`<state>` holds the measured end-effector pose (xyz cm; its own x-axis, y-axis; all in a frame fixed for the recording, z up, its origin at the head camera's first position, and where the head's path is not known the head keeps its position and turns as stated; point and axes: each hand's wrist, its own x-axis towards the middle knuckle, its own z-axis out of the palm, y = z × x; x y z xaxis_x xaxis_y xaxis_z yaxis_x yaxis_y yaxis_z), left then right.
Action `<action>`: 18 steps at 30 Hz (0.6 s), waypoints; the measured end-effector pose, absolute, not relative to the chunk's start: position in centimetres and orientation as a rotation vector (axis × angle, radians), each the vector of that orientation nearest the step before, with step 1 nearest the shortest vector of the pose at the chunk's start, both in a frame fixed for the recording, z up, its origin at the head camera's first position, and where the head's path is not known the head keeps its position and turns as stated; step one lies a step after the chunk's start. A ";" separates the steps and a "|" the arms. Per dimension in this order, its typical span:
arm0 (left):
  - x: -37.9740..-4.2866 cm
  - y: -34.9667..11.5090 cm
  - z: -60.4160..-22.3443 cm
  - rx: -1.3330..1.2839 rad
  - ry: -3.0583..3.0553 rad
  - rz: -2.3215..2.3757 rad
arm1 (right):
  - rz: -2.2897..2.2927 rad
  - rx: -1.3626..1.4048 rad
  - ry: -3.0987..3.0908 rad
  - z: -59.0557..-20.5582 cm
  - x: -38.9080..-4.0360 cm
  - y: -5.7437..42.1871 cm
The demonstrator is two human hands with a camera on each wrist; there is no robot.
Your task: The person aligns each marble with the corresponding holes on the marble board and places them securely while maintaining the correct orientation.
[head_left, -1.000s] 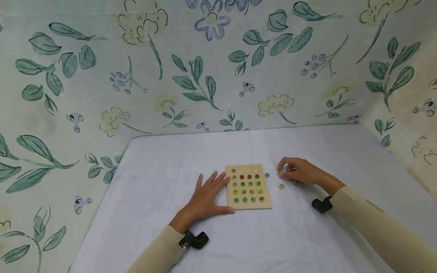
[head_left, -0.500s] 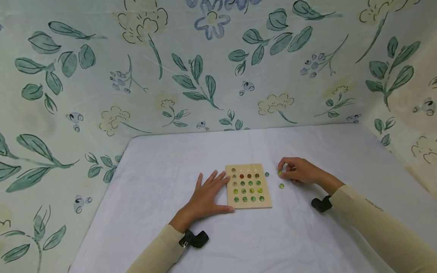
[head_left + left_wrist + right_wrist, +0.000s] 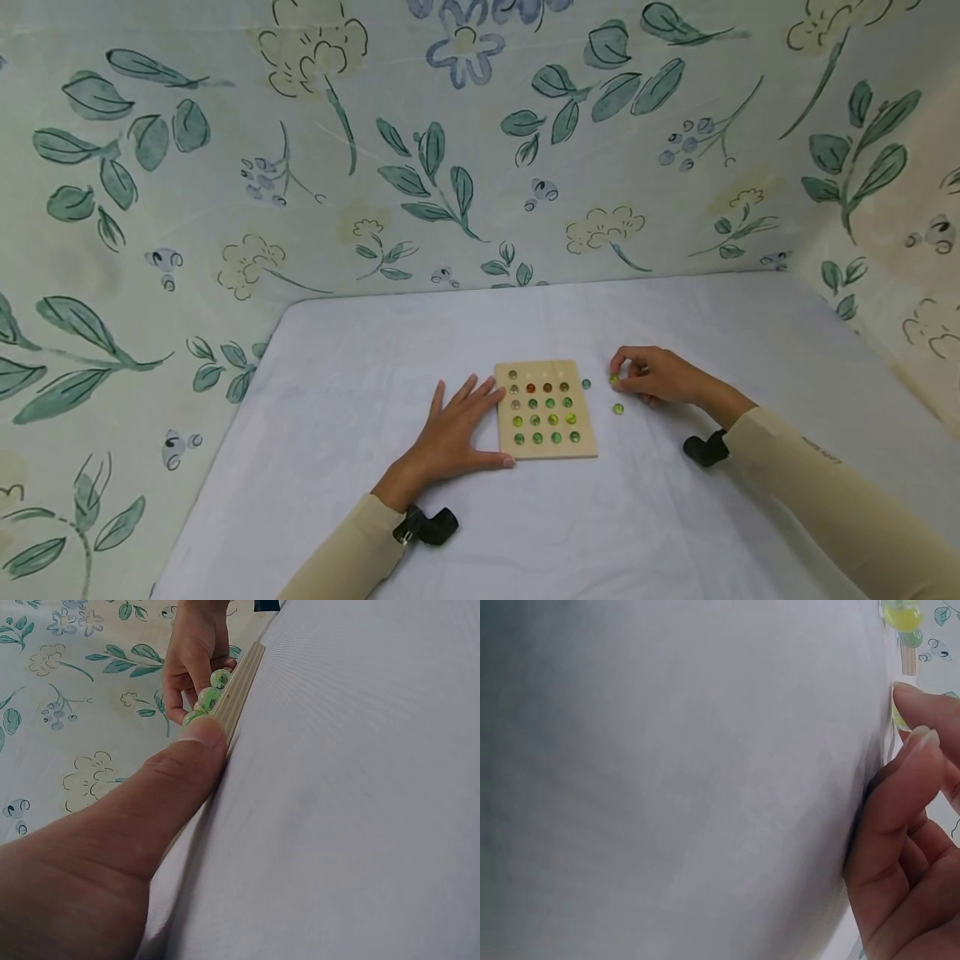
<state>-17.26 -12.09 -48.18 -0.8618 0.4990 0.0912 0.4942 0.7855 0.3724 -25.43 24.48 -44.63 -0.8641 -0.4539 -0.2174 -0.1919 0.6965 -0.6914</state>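
Note:
My left hand (image 3: 450, 437) lies spread on the table, fingertips and thumb at the left side and near corner of a square wooden marble board (image 3: 558, 369). In the left wrist view its thumb (image 3: 187, 761) presses along the board's edge (image 3: 244, 679). Rows of green, yellow-green, red, brown and clear marbles sit in the board; the far row shows just one, at its left end. To the right of the board, my right hand (image 3: 660, 377) pinches a yellow-green marble (image 3: 614, 379) between thumb and fingers, low over the cloth. In the right wrist view the fingers partly hide this marble (image 3: 898, 718).
A blue-green marble (image 3: 587, 384) lies just off the board's right edge. Another yellow-green marble (image 3: 618, 409) rests on the white cloth (image 3: 360, 358) below the right hand. Floral fabric (image 3: 480, 183) hangs behind the table and at both sides.

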 end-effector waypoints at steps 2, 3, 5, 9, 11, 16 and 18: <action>-17.2 -12.1 -48.2 0.822 2.954 0.610 | -0.975 -0.497 2.533 -44.6 -25.4 24.5; -17.2 -12.1 -48.1 0.820 2.953 0.609 | -0.976 -0.499 2.533 -44.6 -25.4 24.5; -17.2 -12.1 -48.1 0.819 2.953 0.610 | -0.978 -0.506 2.532 -44.5 -25.4 24.5; -17.3 -12.1 -48.2 0.815 2.952 0.609 | -0.986 -0.506 2.528 -44.5 -25.4 24.5; -17.3 -12.1 -48.3 0.812 2.950 0.605 | -0.988 -0.505 2.522 -44.5 -25.4 24.5; -17.3 -12.1 -48.4 0.806 2.953 0.593 | -0.988 -0.518 2.509 -44.4 -25.5 24.5; -17.3 -12.1 -48.4 0.807 2.955 0.594 | -0.982 -0.514 2.507 -44.3 -25.5 24.5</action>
